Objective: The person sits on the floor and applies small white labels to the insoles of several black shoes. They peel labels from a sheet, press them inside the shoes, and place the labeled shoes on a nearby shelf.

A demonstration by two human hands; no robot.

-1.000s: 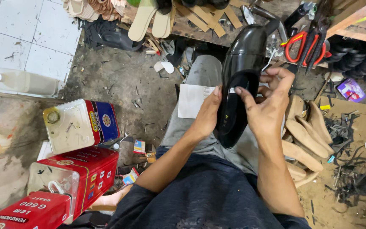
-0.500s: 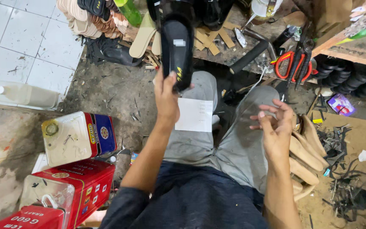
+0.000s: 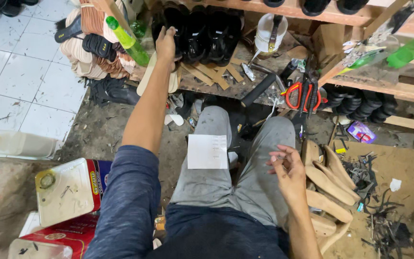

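A: Where's the shoe (image 3: 172, 29) we're handling?

B: Up on the bench, at the left end of the row of black shoes (image 3: 207, 33). Our left hand (image 3: 166, 43) is stretched out to it, fingers curled over its top. We judge this to be the setting-down step, the shoe joining the others.

A: And the right hand (image 3: 287, 169)?

B: Empty, low over our right knee, fingers loosely bent and apart, gripping nothing. The two hands are well apart.

A: What does the next move call for, as we see it?

B: Letting go without tipping the neighbouring shoes, then drawing the arm back past the green bottle (image 3: 126, 40) just to its left. That bottle leans and could be knocked.

A: A white paper (image 3: 208, 151) lies on our left thigh. And the containers?

B: A white tub (image 3: 270, 32) on the bench with a tool handle standing in it; we can't tell what else it holds. Red tins (image 3: 68, 192) on the floor at our left, capped, contents hidden. A clear plastic bottle (image 3: 19, 144) lies by the tiles, seemingly empty.

A: Anything beside the right knee?

B: Tan soles (image 3: 329, 184) stacked there, and red-handled scissors (image 3: 299, 94) on the bench edge.
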